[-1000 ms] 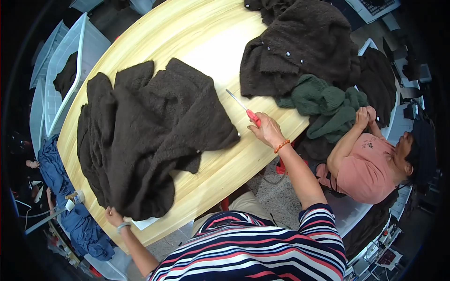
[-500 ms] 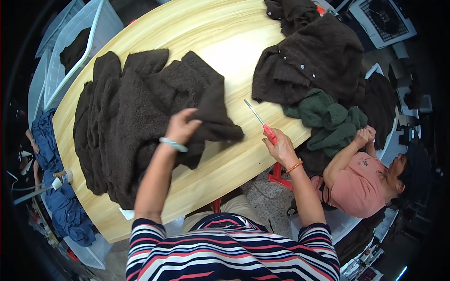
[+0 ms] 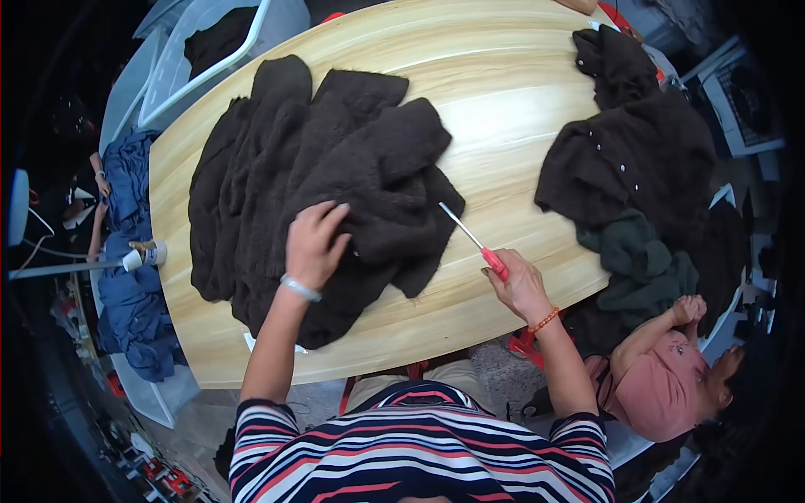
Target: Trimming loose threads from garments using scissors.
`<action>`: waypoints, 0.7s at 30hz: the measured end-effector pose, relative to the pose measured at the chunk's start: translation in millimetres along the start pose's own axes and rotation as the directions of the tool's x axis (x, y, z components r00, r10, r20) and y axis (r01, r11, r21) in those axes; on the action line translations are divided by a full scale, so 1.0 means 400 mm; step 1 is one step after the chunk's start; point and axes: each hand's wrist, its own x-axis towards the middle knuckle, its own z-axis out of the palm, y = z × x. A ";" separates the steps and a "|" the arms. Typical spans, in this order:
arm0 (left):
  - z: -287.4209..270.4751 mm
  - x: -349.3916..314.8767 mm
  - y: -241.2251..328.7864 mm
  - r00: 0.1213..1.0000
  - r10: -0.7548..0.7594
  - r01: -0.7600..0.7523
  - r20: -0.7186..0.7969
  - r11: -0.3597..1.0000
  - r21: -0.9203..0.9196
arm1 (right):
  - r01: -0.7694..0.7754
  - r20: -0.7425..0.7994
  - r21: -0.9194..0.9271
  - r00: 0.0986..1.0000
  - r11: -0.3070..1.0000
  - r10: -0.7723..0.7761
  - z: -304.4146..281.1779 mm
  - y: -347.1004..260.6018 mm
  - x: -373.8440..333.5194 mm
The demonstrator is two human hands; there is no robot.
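A heap of dark brown fuzzy knit garments (image 3: 268,176) lies on the left half of the wooden table. My left hand (image 3: 314,247), with a pale bangle at the wrist, rests on the near part of this heap; its fingers are spread and hold nothing. My right hand (image 3: 521,285) is closed around the red handle of a screwdriver (image 3: 470,233). The thin metal shaft points up and left, its tip over or close to the heap's right edge; whether it touches cannot be told.
The curved wooden table (image 3: 495,109) spans the middle. More dark brown buttoned garments (image 3: 629,159) and a dark green knit (image 3: 637,251) lie at right, beside a seated person in pink (image 3: 662,377). Clear plastic bins (image 3: 201,67) stand far left; blue cloth (image 3: 130,193) and another person's hands are below.
The garment's loose right part has been folded inward and now lies bunched on the heap. My left hand settles on it. The view has shifted; the screwdriver stays in my right hand.
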 end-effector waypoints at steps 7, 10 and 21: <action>0.179 -0.025 -0.129 0.966 -0.094 0.109 0.241 0.993 -0.049 | 0.143 0.163 -0.058 0.978 0.988 -0.132 0.029 -0.187 -0.004; 0.209 -0.025 -0.171 0.931 -0.249 0.331 0.268 0.886 -0.324 | 0.105 0.225 -0.176 0.972 0.979 -0.064 0.046 -0.242 -0.011; 0.235 -0.038 -0.205 0.828 -0.239 0.557 0.507 0.457 -0.694 | -0.025 0.193 -0.308 0.977 0.951 0.088 0.066 -0.328 0.018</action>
